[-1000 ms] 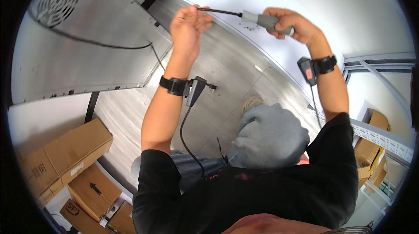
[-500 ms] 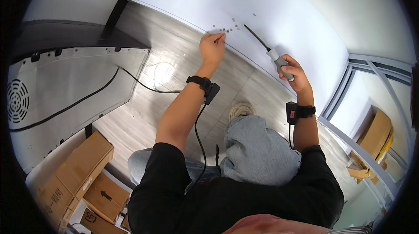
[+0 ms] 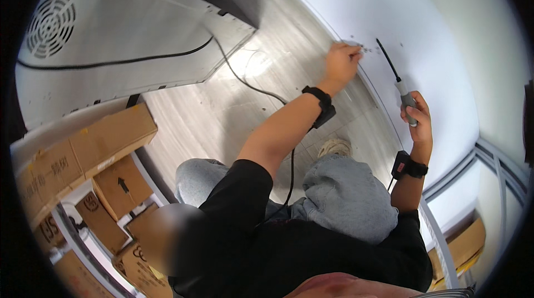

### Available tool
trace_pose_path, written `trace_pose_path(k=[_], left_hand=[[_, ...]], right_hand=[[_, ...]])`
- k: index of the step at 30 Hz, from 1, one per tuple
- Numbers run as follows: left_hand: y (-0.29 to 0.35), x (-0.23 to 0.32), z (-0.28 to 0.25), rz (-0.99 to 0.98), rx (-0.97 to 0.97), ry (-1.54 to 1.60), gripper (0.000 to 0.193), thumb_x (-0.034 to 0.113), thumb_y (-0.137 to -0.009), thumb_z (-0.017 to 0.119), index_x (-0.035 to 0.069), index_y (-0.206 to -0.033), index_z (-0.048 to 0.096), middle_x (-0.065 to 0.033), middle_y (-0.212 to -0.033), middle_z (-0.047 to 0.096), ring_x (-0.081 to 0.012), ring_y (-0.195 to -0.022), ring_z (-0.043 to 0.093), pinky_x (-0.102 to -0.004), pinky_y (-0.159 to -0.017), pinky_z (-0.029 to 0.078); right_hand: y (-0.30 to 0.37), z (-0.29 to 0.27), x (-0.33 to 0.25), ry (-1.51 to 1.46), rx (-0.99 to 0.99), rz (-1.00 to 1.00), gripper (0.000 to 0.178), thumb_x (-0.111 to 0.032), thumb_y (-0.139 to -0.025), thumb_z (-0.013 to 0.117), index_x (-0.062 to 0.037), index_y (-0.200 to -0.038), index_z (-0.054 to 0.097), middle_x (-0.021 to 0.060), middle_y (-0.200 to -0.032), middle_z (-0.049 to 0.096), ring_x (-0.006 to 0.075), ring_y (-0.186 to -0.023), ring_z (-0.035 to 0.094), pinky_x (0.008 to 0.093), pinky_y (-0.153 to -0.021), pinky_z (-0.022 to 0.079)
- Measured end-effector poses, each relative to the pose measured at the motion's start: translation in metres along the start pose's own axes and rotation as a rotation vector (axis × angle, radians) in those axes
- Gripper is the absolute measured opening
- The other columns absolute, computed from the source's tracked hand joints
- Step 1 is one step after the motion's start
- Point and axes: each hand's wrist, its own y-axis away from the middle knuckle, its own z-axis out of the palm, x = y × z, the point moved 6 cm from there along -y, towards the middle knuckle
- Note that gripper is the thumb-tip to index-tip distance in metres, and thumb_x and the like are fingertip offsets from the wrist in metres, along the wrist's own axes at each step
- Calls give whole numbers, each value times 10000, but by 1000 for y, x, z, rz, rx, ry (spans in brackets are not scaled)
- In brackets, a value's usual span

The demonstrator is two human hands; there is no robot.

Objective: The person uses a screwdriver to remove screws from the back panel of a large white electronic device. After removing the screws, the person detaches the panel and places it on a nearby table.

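Note:
Several small dark screws (image 3: 368, 50) lie scattered close to the edge of a white surface (image 3: 439, 36). Beside them is my left hand (image 3: 341, 66), its thumb and fingertips pinched together at that edge. Whatever the pinch may hold is too small to make out. In my right hand (image 3: 421, 120) is a screwdriver (image 3: 406, 97), gripped by its grey handle. Its long dark shaft points away from me over the white surface, with the tip a little to the right of the screws. Both wrists wear black straps with small boxes.
On the left stands a metal cabinet panel (image 3: 150, 36) with a round vent. A black cable (image 3: 117, 65) runs across it toward my left wrist. Cardboard boxes (image 3: 89, 142) are stacked at lower left. Grey metal framing (image 3: 489, 164) and another cardboard box (image 3: 466, 245) are at right.
The view has swung left, so the whole scene sits farther right and tilted. My left hand stays pinched by the screws; my right hand keeps its grip on the screwdriver.

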Motion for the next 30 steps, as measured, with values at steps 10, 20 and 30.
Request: trace_pose_path(k=[10, 20, 30], left_hand=[[-8, 2, -73, -187, -117, 166, 109, 108, -814, 675, 23, -880, 695, -73, -799, 659, -138, -676, 588, -267, -607, 479], [-27, -76, -221, -695, -133, 489, 259, 134, -938, 480, 47, -1173, 545, -61, -959, 649, -139, -779, 615, -276, -669, 497], [-34, -109, -267, -845, -3, 838, 439, -40, -828, 278, -48, -1235, 442, -173, -1089, 612, -212, -822, 650, -305, -728, 551]], right_hand=[[-50, 81, -42, 87, -270, -8, 292, -148, -700, 624, -49, -959, 532, 11, -704, 507, 90, -599, 443, 230, -551, 330], [-110, 252, -56, 529, -604, 85, 202, -221, -806, 611, -56, -893, 534, 17, -697, 545, 102, -598, 482, 249, -563, 373], [-109, 313, -38, 891, -534, 396, 265, -299, -890, 532, -43, -957, 530, 43, -775, 573, 115, -576, 512, 277, -528, 413]])
